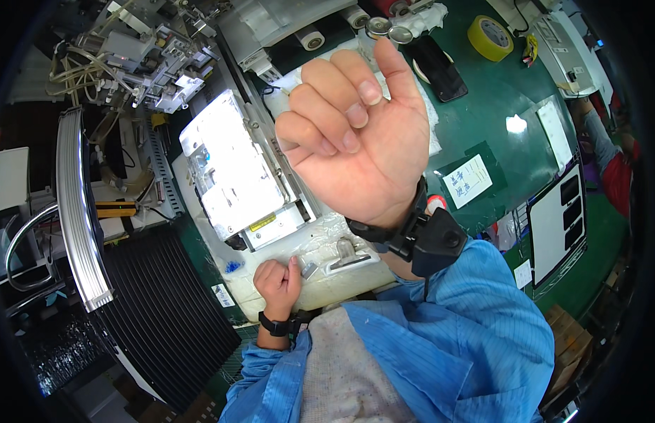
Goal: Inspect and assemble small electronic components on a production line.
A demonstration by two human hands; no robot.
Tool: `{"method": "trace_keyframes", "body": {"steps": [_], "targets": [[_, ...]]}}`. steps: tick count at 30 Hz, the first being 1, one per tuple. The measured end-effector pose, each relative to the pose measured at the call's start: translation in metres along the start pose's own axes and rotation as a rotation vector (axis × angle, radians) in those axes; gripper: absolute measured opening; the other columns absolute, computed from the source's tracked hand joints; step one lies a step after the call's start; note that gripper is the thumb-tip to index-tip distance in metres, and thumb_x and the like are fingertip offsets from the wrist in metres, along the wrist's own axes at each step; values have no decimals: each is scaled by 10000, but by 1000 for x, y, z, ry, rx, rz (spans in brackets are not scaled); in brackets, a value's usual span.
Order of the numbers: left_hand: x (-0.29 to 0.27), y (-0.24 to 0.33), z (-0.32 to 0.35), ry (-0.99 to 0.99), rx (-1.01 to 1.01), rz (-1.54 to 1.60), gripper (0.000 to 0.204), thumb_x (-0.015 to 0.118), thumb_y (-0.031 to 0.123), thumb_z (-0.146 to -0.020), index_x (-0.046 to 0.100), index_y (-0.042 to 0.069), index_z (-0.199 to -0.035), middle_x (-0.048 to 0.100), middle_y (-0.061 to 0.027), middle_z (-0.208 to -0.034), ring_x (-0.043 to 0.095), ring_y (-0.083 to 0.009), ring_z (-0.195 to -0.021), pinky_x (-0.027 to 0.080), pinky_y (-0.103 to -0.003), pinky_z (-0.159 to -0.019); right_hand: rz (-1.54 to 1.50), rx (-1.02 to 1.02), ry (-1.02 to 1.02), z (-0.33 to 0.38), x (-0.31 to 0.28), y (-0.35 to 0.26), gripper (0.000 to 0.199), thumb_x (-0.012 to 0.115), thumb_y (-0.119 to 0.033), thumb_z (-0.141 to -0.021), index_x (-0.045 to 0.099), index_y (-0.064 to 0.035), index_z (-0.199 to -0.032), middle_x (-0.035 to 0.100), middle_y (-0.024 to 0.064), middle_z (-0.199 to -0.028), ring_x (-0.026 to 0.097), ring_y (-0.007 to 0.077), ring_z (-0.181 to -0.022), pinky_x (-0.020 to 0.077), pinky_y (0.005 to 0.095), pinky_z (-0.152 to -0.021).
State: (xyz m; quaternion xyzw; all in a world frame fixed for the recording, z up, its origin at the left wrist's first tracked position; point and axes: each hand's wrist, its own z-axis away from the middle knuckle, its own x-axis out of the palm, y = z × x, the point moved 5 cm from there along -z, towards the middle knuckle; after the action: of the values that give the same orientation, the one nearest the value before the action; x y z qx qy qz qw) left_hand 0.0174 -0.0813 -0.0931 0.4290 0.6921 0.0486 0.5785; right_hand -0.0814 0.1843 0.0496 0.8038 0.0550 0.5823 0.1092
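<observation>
My right hand (359, 134) is raised close to the camera, palm showing. Its fingers curl in toward the palm with nothing in them, and the thumb stands apart. Lower down, my left hand (277, 280) rests closed over the pale-covered edge of the bench (320, 240), thumb up; whether anything is inside it is hidden. Just beside that thumb lies a small grey piece (310, 271). To its right is a white clip-like fixture (349, 258) with a metal part. Beyond my left hand stands a white metal machine block (236, 169).
Tubed machinery (130, 63) fills the far left, above a black ribbed cover (165, 310). On the green table (482, 113) are yellow tape (490, 38), a black flat object (437, 67) and a paper label (467, 180). Another person's arm (601, 134) shows at the right.
</observation>
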Motion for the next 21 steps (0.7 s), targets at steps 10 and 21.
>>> {"method": "trace_keyframes", "body": {"steps": [10, 21], "targets": [[1, 0, -1, -1, -6, -6, 407, 745, -13, -793, 427, 73, -555, 419, -73, -535, 417, -269, -466, 298, -385, -469, 18, -1, 21, 0, 0, 0, 458, 398, -411, -1033, 476, -122, -687, 373, -11, -638, 325, 125, -526, 288, 302, -591], [-1, 1, -1, 5, -6, 0, 401, 745, -13, -791, 430, 70, -558, 423, -77, -541, 422, -274, -473, 300, -388, -472, 35, -9, 16, 0, 4, 2, 462, 402, -436, -1022, 469, -126, -687, 373, -15, -635, 321, 122, -517, 280, 300, -581]]}}
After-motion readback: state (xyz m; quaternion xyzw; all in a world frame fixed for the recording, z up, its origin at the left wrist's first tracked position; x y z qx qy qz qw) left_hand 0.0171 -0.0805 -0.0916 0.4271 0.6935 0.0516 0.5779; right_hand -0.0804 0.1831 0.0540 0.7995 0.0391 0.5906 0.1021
